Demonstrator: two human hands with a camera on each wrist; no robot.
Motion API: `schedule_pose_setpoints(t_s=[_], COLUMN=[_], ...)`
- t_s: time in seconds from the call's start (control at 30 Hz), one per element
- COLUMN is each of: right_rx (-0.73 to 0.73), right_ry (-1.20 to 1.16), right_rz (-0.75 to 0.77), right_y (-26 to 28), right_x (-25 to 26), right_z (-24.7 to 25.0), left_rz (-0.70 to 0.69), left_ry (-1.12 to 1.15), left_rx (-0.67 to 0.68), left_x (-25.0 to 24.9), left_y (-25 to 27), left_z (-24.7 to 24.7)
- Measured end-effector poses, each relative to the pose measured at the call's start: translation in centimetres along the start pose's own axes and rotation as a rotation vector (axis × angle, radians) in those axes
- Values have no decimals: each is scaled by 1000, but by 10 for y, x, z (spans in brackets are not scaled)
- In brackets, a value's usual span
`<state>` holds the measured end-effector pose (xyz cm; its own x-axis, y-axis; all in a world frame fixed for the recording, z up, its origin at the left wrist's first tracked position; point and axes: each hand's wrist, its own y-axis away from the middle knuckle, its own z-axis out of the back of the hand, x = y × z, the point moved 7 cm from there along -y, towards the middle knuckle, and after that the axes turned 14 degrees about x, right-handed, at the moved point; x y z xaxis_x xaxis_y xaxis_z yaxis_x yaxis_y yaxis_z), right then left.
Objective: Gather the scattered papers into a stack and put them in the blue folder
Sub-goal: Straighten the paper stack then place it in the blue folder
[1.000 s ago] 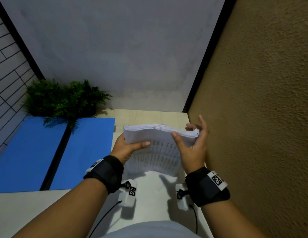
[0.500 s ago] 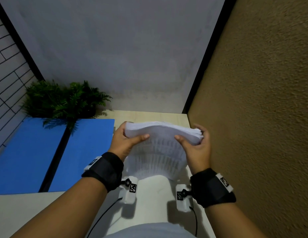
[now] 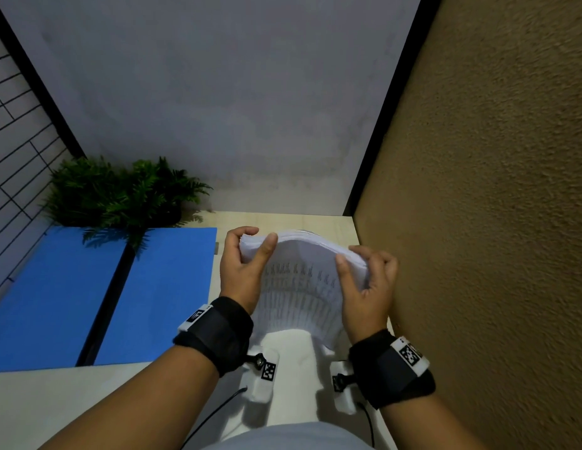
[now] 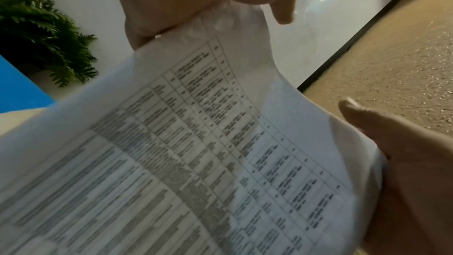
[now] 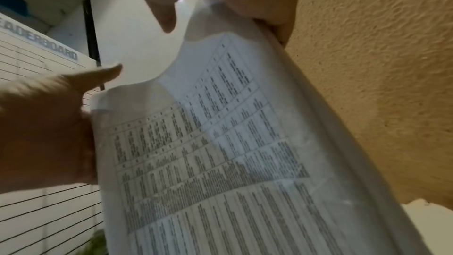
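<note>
A thick stack of printed papers (image 3: pixel 299 280) stands on its lower edge on the desk, its top bowed upward. My left hand (image 3: pixel 257 241) grips the top left corner, thumb on the near face and fingers behind. My right hand (image 3: pixel 354 259) grips the top right corner the same way. The blue folder (image 3: pixel 162 287) lies open flat on the desk just left of the stack. In the left wrist view the papers (image 4: pixel 196 162) fill the frame, with my thumb (image 4: pixel 382 143) on them. In the right wrist view the printed table on the papers (image 5: pixel 220 143) shows.
A green fern (image 3: pixel 120 196) stands at the back left, overhanging the folder's far edge. A rough brown wall (image 3: pixel 478 222) runs close along the right of the desk (image 3: pixel 283 219). A grey wall closes the back, and a lined whiteboard (image 3: pixel 10 157) is at far left.
Both hands have slid up to the stack's top corners. The right fingers, stretched out before, now curl round the edge. The stack bows more at the top.
</note>
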<state>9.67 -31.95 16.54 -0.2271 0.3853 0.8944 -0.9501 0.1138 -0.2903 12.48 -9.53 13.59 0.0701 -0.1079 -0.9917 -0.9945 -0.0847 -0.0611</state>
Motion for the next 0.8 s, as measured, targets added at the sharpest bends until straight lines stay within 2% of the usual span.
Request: schedule_pose_setpoints(t_s=[0.07,0.17,0.2,0.27,0.33,0.43,0.5,0.6,0.7,0.8], right_rx=[-27,69,75,35,68,143,144,264,260,285], right_ry=[-56,-59,-89,-266,-380,-346,-401,-437,-430,-490], right_rz=[-110,-7,-14,-149,-234,-211,-309,-444,-456,-393], right_y=[-3,-6,-6,-7,-6,-3,-4,-8,-15,-23], right_x=[-8,1,-4,-23,-36,-37,-53,-70,-67,-57], right_z=[4,-2,-3,-1,-4,-11,-13,-23,-19,-11], left_rz=[-16,3,29,98,133,151,180,253,262,231], left_ry=[15,-18,-17,16,32,26,37,29,28,45], left_rx=[57,116,133,172,215,237,238,266,233,251], left_x=[1,11,17,31,41,48,49,51,43,31], left_y=[1,0,-1,-2,-5,-8,-9,-10,-16,-19], left_z=[-2,0,1,3,1,1,0,-4,-1,5])
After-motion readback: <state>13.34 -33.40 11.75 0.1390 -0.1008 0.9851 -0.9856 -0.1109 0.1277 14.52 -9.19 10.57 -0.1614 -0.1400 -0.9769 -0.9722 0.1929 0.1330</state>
